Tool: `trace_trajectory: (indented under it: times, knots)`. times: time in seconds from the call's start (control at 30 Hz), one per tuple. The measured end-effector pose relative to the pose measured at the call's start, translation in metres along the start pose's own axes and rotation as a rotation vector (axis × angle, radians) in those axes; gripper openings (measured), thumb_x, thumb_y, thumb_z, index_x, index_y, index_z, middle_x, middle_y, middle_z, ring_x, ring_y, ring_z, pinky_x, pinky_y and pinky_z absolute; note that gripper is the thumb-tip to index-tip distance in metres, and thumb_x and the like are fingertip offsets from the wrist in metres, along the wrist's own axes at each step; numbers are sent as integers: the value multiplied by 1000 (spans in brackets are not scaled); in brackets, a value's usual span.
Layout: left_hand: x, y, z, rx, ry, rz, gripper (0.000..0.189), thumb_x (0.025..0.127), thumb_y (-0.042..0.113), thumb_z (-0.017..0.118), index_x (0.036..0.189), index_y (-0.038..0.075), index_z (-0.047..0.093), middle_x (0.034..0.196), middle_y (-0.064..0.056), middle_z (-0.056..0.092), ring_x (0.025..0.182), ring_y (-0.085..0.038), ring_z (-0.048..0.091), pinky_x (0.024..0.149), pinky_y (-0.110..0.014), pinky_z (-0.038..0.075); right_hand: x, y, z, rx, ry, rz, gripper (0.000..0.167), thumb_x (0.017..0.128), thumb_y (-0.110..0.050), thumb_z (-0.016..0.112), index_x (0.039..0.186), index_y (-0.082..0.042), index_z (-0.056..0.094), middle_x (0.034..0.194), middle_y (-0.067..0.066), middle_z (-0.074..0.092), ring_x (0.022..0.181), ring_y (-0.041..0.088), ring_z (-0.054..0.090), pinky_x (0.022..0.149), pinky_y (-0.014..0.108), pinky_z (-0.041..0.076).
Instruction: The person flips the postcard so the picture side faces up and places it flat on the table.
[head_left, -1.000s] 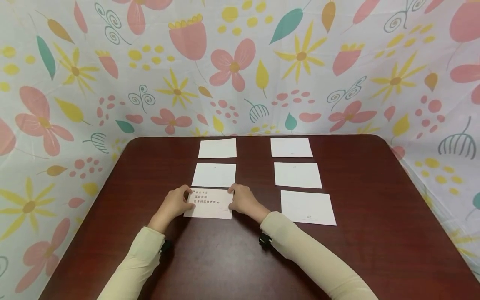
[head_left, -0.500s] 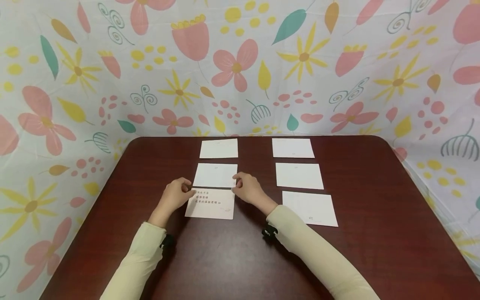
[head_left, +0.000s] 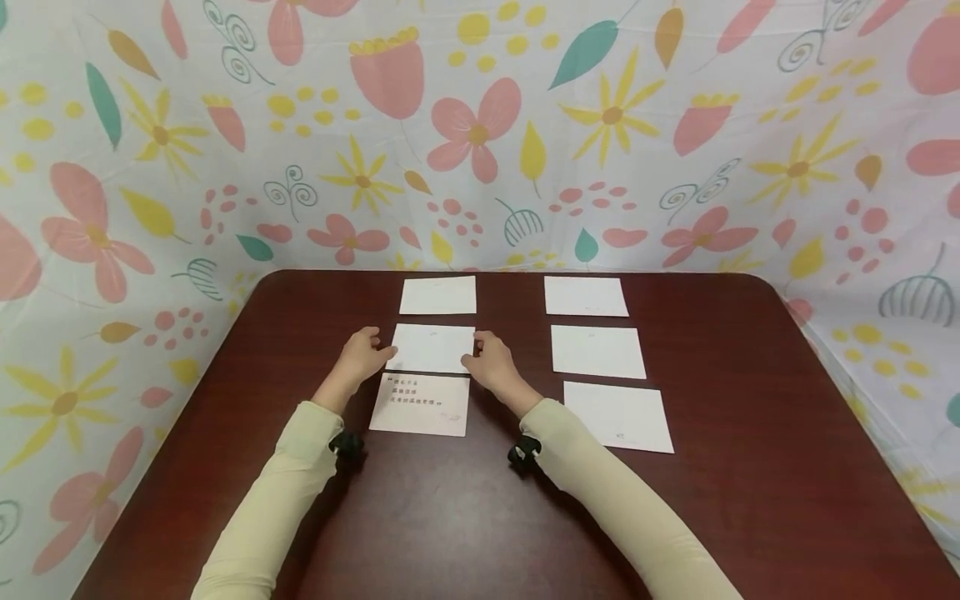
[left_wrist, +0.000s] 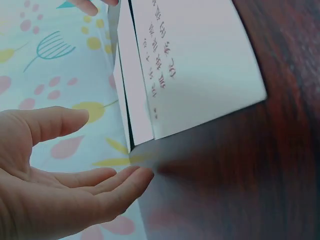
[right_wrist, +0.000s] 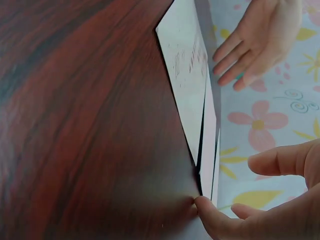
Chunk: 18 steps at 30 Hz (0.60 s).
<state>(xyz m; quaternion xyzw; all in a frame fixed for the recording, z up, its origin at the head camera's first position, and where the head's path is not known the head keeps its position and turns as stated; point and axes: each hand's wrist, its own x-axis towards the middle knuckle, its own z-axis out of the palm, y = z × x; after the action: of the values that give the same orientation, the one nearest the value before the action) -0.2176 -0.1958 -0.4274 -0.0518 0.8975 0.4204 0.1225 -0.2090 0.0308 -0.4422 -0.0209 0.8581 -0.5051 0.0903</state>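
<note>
My two hands are on either side of the blank middle card (head_left: 432, 348) in the left column. The left hand (head_left: 362, 358) is by its left edge, the thumb tip overlapping the card in the head view. At the right edge is my right hand (head_left: 493, 362), its thumb tip at the near corner. Both wrist views show thumb and fingers spread apart, with nothing gripped; a fingertip (right_wrist: 202, 202) of the right hand reaches the card edges in its wrist view. Nearer to me lies a card with several lines of handwriting (head_left: 420, 406), flat on the table.
Another white card (head_left: 438, 296) lies at the back of the left column. The right column has a back card (head_left: 585, 297), a middle card (head_left: 597, 352) and a front card (head_left: 618, 417). The dark wood table (head_left: 750, 467) meets a flower-print cloth (head_left: 480, 208).
Both hands have let go of the handwritten card's edges. They have moved away from me to the sides of the blank middle card. The handwritten card stays flat in place.
</note>
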Motion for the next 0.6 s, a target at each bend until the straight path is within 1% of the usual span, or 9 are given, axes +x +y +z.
trace_trajectory:
  times: [0.13, 0.23, 0.47, 0.6]
  knots:
    - [3, 0, 2, -39, -30, -25, 64, 97, 15, 54, 147, -10, 23, 142, -33, 37, 129, -45, 40, 102, -53, 38, 0, -1, 5, 20, 20, 30, 53, 88, -6, 55, 138, 10, 42, 130, 27, 49, 122, 38, 50, 93, 43, 48]
    - [4, 0, 5, -55, -37, -27, 63, 97, 14, 54, 147, -10, 24, 141, -33, 38, 128, -45, 40, 102, -52, 39, 0, -2, 8, 36, 19, 54, 52, 89, -5, 54, 137, 9, 43, 130, 26, 50, 121, 38, 51, 93, 43, 48]
    - [8, 0, 8, -65, -23, -18, 61, 97, 13, 55, 146, -10, 26, 139, -32, 41, 127, -44, 43, 100, -51, 41, 5, -3, 9, 75, 35, 77, 50, 89, -5, 55, 136, 8, 45, 128, 26, 51, 117, 37, 53, 93, 43, 48]
    - [10, -1, 10, -77, -10, -6, 60, 97, 11, 54, 145, -11, 27, 138, -33, 41, 126, -45, 43, 100, -50, 41, 6, -3, 8, 105, 42, 97, 49, 90, -5, 54, 136, 8, 45, 129, 25, 50, 119, 36, 51, 94, 43, 46]
